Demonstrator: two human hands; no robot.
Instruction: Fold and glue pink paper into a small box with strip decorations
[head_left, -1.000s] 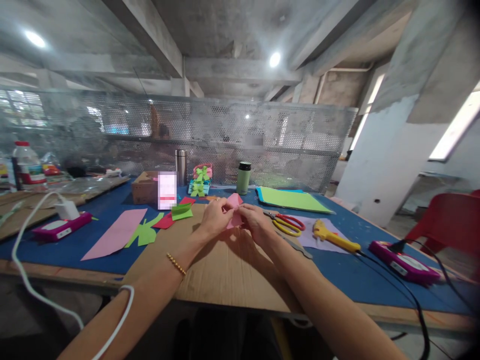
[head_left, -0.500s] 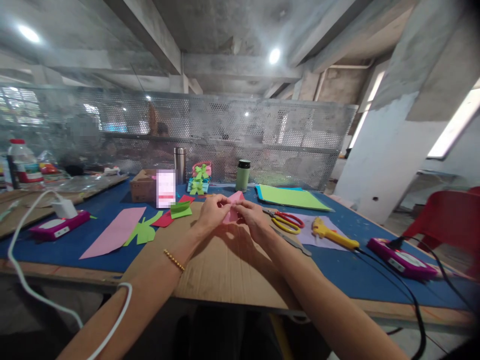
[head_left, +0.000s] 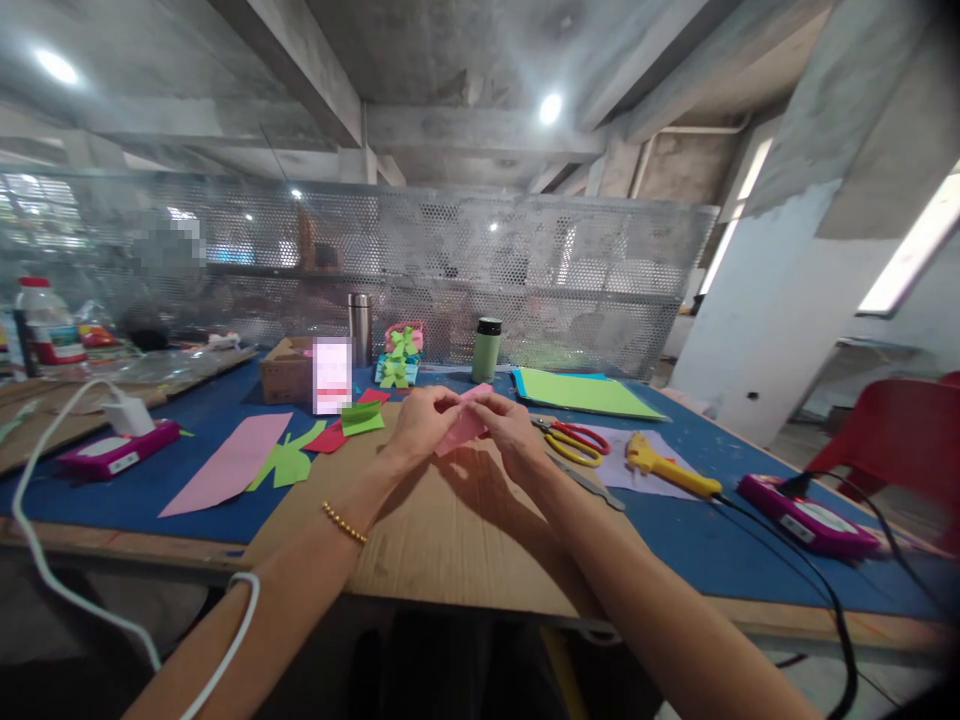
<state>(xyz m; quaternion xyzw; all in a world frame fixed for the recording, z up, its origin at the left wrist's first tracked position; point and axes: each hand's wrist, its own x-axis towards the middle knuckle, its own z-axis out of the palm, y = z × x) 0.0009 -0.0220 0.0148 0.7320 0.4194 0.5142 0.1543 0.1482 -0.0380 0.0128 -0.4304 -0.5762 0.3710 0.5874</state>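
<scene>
Paper, pink and small, was pinched between both hands near the middle of the head view, over a brown cardboard sheet; whether its lower edge touched the cardboard could not be told. The left hand gripped one side between thumb and fingers, and the right hand nipped the other side the same way, the fingertips close together. A gold beaded bracelet circled the left arm.

Just beside the right hand lay scissors with red and yellow handles, and nearer the person a flat metal tool. Farther right, a yellow glue gun rested on a lilac sheet. To the left of the left hand were a folded green slip, a red piece, green cut-outs and a long pink strip. Beyond the hands, a green tumbler stood upright on the blue table, near a stack of green sheets.
</scene>
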